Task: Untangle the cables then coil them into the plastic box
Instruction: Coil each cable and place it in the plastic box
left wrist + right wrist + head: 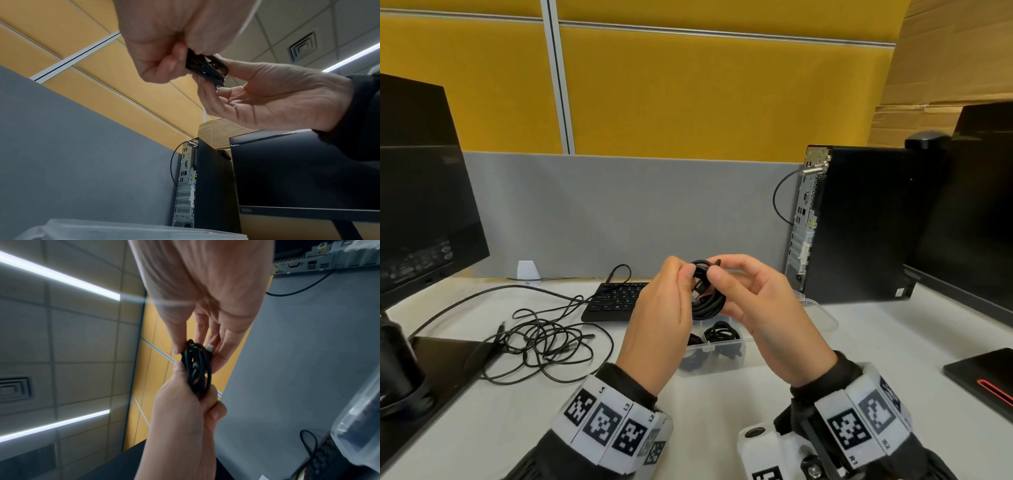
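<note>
A small coil of black cable (705, 293) is held up between both hands above the desk. My left hand (686, 284) grips its left side with curled fingers. My right hand (722, 277) pinches the other side between thumb and fingers. In the right wrist view the coil (197, 368) shows a silver plug end (209, 347) against the right hand's fingers (218, 360). The clear plastic box (822, 318) sits directly below the hands with coiled black cables (722, 334) inside. A tangle of loose black cables (544, 342) lies on the desk to the left.
A black keyboard (616, 301) lies behind the tangle. A monitor (421, 192) on its stand occupies the left side. A computer tower (859, 222) and a second monitor (976, 212) stand at the right. A dark flat pad (983, 377) lies near the right edge.
</note>
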The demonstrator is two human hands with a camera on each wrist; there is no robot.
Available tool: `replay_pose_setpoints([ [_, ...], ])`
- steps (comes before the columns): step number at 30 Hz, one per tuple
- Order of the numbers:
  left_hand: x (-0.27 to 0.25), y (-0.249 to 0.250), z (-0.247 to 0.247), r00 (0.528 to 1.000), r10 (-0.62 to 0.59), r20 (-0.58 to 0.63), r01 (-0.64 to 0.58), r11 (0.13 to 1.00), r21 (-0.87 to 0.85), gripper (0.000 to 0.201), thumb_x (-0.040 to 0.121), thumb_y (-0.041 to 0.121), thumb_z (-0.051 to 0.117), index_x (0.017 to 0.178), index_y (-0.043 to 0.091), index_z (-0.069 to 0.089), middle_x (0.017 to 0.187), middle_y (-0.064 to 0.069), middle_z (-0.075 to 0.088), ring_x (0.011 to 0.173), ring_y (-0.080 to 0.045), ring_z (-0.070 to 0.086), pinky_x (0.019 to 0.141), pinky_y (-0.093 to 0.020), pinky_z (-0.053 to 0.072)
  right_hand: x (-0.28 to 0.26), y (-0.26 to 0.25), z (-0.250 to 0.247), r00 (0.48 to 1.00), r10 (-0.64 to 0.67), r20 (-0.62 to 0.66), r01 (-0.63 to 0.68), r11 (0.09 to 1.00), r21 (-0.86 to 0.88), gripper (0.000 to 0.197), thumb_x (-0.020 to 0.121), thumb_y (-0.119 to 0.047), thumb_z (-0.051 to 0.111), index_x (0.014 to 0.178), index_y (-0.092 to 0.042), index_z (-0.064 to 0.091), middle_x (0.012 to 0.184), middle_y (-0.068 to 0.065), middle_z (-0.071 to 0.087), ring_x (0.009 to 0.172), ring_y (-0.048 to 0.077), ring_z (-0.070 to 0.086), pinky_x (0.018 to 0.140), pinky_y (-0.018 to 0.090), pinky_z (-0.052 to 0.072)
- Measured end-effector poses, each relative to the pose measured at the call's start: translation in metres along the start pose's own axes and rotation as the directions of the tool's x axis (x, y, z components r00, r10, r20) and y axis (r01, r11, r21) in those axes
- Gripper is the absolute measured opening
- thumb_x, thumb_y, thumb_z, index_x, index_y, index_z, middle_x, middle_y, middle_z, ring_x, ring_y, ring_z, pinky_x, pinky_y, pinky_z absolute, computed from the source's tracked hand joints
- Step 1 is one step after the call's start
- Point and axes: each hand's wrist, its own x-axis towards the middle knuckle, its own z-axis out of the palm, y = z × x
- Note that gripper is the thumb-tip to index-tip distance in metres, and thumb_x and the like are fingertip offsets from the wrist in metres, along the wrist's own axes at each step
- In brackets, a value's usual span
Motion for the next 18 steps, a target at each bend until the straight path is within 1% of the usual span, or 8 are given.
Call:
replay_pose_setpoints([
  [3,-0.0007,0.0007,0.0014,1.000,-0.010,-0.020,0.009,0.999,-0.037,0.028,0.097,0.042,0.025,0.073,0.031,0.036,0.059,0.010,0.041,0.057,-0.008,0.044,0.050,-0.016,0.033,0.0001,0.0037,0.0029,0.999,-0.018,-0.043,0.018,1.000,0.018,0.019,0.088,-0.018,0.061,0.105,-0.010,0.060,0.088,0.014,0.073,0.081,0.020,0.070,0.077,0.030,0.056],
  [5,-0.0017,0.0012,0.0023,1.000,-0.013,-0.028,0.011,0.998,-0.056,0.025,0.096,0.036,0.025,0.074,0.033,0.036,0.057,0.011,0.040,0.055,-0.005,0.045,0.049,-0.013,0.032,-0.0003,0.0053,0.0048,0.998,-0.029,-0.055,0.030,0.999,0.012,0.018,0.088,-0.019,0.060,0.103,-0.009,0.060,0.087,0.014,0.073,0.080,0.020,0.070,0.078,0.030,0.056],
  [8,-0.0028,-0.0003,0.0028,1.000,-0.008,-0.026,0.006,0.996,-0.088,0.027,0.096,0.041,0.025,0.076,0.031,0.040,0.059,0.011,0.043,0.056,-0.005,0.046,0.050,-0.013,0.033,0.0000,0.0072,0.0041,0.999,-0.027,-0.043,0.027,1.000,-0.004,0.023,0.088,-0.021,0.059,0.103,-0.004,0.060,0.085,0.010,0.073,0.079,0.017,0.070,0.080,0.029,0.056],
  [10,-0.0025,-0.0003,0.0033,0.999,-0.028,-0.025,0.025,0.992,-0.121,0.032,0.096,0.041,0.024,0.079,0.024,0.045,0.062,0.008,0.047,0.060,-0.009,0.048,0.051,-0.016,0.035,0.0008,0.0062,0.0028,1.000,-0.016,-0.026,0.015,1.000,-0.024,0.026,0.088,-0.023,0.058,0.104,-0.002,0.060,0.086,0.008,0.073,0.080,0.016,0.069,0.081,0.030,0.056],
  [12,-0.0017,0.0019,0.0036,0.998,-0.066,-0.017,0.062,0.983,-0.172,0.032,0.096,0.036,0.026,0.081,0.017,0.048,0.065,0.006,0.051,0.065,-0.013,0.050,0.055,-0.019,0.038,0.0010,0.0054,0.0024,0.999,-0.025,-0.021,0.024,0.998,-0.064,0.026,0.089,-0.024,0.057,0.103,-0.002,0.060,0.085,0.007,0.073,0.080,0.015,0.069,0.082,0.030,0.055],
  [14,-0.0018,0.0041,0.0033,0.996,-0.088,-0.018,0.082,0.973,-0.214,0.032,0.095,0.034,0.027,0.081,0.015,0.049,0.067,0.005,0.053,0.068,-0.012,0.051,0.058,-0.018,0.039,0.0012,0.0060,0.0025,0.997,-0.063,-0.034,0.057,0.988,-0.146,0.026,0.090,-0.027,0.057,0.101,-0.004,0.060,0.087,0.007,0.073,0.083,0.017,0.069,0.084,0.034,0.054],
  [16,-0.0015,0.0042,0.0034,0.994,-0.105,-0.013,0.098,0.961,-0.258,0.035,0.094,0.035,0.028,0.084,0.011,0.051,0.071,-0.001,0.056,0.070,-0.014,0.052,0.061,-0.022,0.042,0.0018,0.0077,0.0018,0.995,-0.094,-0.041,0.082,0.971,-0.224,0.027,0.088,-0.033,0.057,0.098,-0.008,0.062,0.089,0.007,0.073,0.088,0.020,0.068,0.086,0.039,0.053],
  [18,-0.0019,0.0033,0.0040,0.993,-0.117,-0.010,0.109,0.950,-0.292,0.039,0.094,0.036,0.028,0.086,0.006,0.052,0.073,-0.004,0.057,0.072,-0.015,0.053,0.063,-0.023,0.042,0.0031,0.0099,-0.0002,0.995,-0.093,-0.037,0.080,0.961,-0.266,0.027,0.088,-0.036,0.057,0.096,-0.011,0.064,0.089,0.006,0.072,0.090,0.021,0.067,0.086,0.039,0.053],
])
